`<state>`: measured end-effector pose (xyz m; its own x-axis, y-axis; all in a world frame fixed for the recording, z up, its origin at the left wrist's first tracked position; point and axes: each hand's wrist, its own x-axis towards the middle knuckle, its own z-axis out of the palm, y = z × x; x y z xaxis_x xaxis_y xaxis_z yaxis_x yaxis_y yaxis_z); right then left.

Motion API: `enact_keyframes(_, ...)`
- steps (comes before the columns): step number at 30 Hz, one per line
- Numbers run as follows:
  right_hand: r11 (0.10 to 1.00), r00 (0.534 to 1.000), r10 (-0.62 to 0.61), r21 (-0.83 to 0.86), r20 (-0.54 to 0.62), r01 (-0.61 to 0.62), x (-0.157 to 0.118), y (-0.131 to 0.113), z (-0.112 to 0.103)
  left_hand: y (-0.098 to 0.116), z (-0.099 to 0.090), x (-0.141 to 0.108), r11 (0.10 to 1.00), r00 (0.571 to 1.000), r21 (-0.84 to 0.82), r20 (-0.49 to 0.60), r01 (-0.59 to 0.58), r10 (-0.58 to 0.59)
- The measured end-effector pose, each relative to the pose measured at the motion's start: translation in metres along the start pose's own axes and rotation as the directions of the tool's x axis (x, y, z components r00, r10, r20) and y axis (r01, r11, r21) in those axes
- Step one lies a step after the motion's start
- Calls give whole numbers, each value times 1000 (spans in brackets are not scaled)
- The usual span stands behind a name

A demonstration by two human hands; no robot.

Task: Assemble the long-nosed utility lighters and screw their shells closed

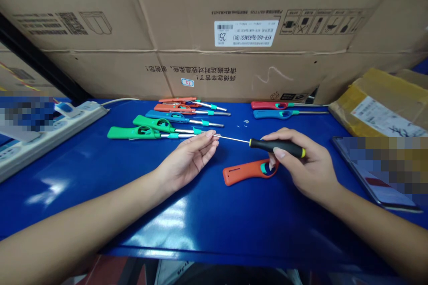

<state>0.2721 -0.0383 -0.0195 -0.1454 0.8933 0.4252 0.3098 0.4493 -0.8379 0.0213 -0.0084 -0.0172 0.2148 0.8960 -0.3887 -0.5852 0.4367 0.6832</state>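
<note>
My right hand (309, 160) is wrapped round the black and yellow handle of a screwdriver (277, 145), its thin shaft pointing left. At the shaft's tip, the thumb and fingers of my left hand (192, 156) are pinched together. Whatever they hold there is too small to make out. Under the right hand's fingers lies an orange gas lighter (244, 173) with a teal trigger; no metal barrel shows on it. Several tiny screws (246, 121) are scattered on the table beyond the shaft.
Several long-barrelled lighters (133, 132) lie in a row at the left. A red lighter (269, 105) and a blue lighter (272, 114) lie at the back right. A power strip (76, 118), a tablet-like device (368, 178), a taped box (377, 102) and a large carton (187, 31) surround the blue table (133, 218).
</note>
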Motion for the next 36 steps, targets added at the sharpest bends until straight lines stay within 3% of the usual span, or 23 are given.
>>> enact_keyframes(18, 998, 1000, 16, -69, 27, -14, -1, -1, 0, -1, 1, -1, 996, 997, 65, -31, -69, 71)
enact_keyframes(31, 998, 999, -31, -47, 33, 32, 0, -4, -2, 0, 3, -5, 986, 995, 129, 9, -104, 104)
enact_keyframes(36, 992, 1000, 11, 126, -29, -7, 5, -6, -4, 3, -2, -6, 933, 978, 304, 135, -194, 159)
